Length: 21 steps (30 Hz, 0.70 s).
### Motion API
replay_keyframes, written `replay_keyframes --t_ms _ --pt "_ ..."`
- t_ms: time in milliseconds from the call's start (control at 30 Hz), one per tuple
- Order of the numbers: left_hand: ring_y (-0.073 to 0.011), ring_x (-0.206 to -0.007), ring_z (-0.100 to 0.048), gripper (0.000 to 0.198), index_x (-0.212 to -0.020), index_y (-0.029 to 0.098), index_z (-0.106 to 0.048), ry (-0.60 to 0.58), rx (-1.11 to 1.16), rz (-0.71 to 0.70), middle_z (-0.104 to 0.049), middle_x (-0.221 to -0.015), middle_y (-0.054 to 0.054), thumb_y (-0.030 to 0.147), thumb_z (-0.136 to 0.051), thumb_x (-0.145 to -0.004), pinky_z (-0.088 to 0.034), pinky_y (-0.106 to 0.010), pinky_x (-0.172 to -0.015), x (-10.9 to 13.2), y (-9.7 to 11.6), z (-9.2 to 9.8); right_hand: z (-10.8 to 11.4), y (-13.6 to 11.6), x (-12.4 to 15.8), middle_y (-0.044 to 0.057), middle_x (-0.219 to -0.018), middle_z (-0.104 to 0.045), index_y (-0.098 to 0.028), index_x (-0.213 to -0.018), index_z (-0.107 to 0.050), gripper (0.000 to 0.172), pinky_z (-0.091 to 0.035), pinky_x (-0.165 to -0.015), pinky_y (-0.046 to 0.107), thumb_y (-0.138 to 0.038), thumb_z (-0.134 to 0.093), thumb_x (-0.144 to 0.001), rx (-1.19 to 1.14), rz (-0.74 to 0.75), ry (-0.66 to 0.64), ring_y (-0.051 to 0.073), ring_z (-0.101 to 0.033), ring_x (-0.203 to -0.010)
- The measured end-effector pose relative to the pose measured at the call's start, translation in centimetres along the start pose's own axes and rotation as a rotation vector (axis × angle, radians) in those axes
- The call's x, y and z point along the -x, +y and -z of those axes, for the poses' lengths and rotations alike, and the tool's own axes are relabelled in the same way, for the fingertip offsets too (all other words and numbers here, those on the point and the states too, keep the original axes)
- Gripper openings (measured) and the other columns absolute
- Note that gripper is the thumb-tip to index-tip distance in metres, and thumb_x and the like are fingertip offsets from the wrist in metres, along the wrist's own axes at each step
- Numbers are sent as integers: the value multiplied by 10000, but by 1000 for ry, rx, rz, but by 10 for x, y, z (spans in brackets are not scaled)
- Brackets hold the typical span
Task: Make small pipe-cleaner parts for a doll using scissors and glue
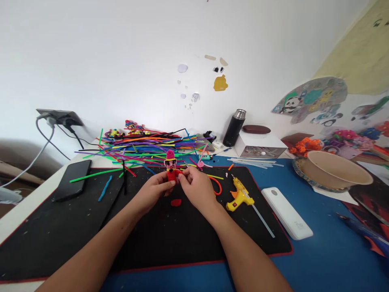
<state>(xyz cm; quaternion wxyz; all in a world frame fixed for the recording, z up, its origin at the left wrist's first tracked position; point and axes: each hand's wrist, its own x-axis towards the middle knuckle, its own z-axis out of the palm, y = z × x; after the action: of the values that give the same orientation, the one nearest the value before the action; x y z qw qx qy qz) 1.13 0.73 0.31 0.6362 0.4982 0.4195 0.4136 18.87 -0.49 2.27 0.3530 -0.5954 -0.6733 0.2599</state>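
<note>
A small pipe-cleaner doll (pixel 171 165) with a pink hat, a yellow-and-black head and a red body stands upright between my hands over the dark mat. My left hand (pixel 152 190) is closed on its red body from the left. At the doll's right side, my right hand (pixel 199 188) pinches its red arm; the fingertips partly hide the grip. Below the doll, a small red piece (pixel 176 202) lies on the mat. A bent orange-red pipe cleaner (pixel 219 187) shows just beyond my right wrist.
A yellow glue gun (pixel 241 195) with a glue stick lies right of my hands, beside a white power bank (pixel 287 213). Behind the doll spreads a pile of colourful pipe cleaners (pixel 152 144). A black phone (pixel 73 178) is at left; a black flask (pixel 234 127) stands against the wall.
</note>
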Motion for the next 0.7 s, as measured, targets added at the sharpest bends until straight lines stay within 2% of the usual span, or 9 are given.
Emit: replay_keyframes --t_ms 367,700 --pt "-131 -645 -444 278 -952 176 -765 -38 -28 -11 -613 -816 -21 363 -829 -758 -369 -240 -562 -1 -3 2 -2 1 2 -27 -636 -614 -236 -875 -650 112 -266 -568 296 -313 -625 -953 3 17 0 166 -511 -562" --pt "-141 -636 -463 334 -999 174 -774 -7 -28 -6 -637 -809 -34 371 -832 -736 -374 -245 -565 1 -1 1 -5 5 1 -35 -618 -585 -243 -866 -651 138 -289 -566 293 -345 -621 -953 -23 13 13 169 -524 -566"
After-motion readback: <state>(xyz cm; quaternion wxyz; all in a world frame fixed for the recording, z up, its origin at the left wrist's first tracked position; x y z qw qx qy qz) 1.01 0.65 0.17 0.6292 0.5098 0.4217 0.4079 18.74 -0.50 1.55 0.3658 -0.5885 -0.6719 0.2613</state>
